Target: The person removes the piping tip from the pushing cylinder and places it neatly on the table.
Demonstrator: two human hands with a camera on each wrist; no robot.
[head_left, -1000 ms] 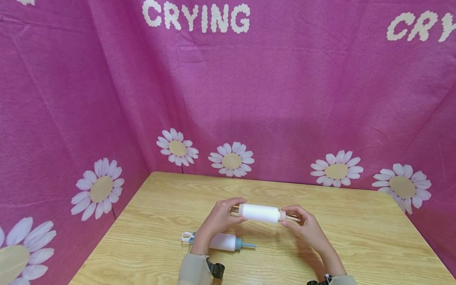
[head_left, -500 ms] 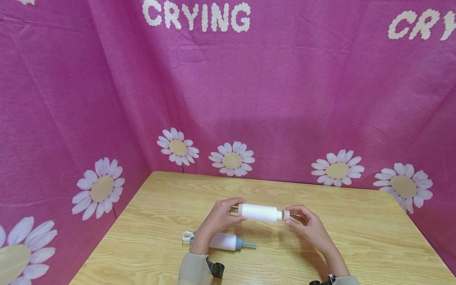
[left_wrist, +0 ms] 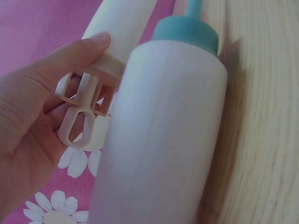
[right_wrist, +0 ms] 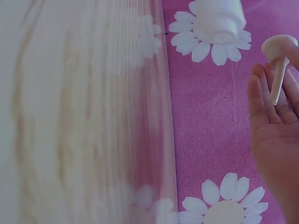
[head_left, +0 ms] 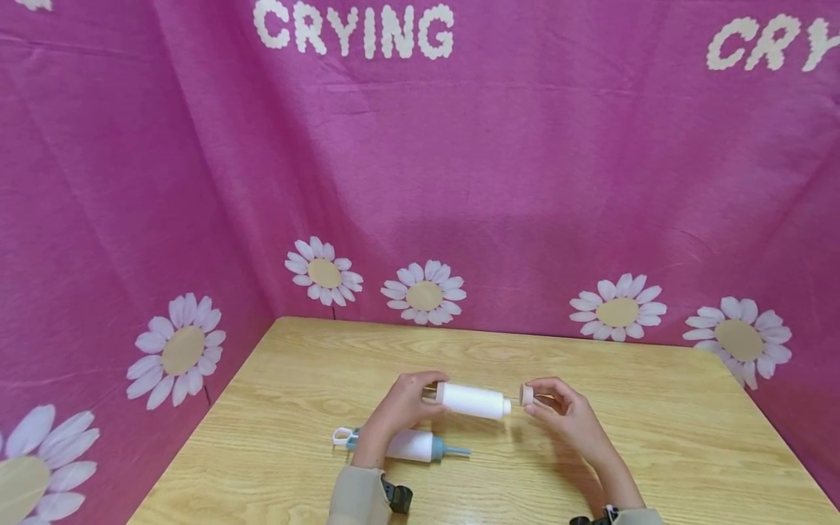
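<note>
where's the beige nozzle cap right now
In the head view, the beige nozzle cap is pinched in the right hand, held above the wooden table, just clear of the open neck of the white bottle in the left hand.

Light is bright and even, falling from above; soft shadows lie on the tabletop (head_left: 656,437) just below each grip. The head view is sharp, though the backdrop (head_left: 525,182) bows toward the edges (wide-lens distortion). In the left wrist view the blue-capped bottle (left_wrist: 159,140) beside the grip looms soft and unfocused. The right wrist view smears the tabletop into pale streaks.
</note>
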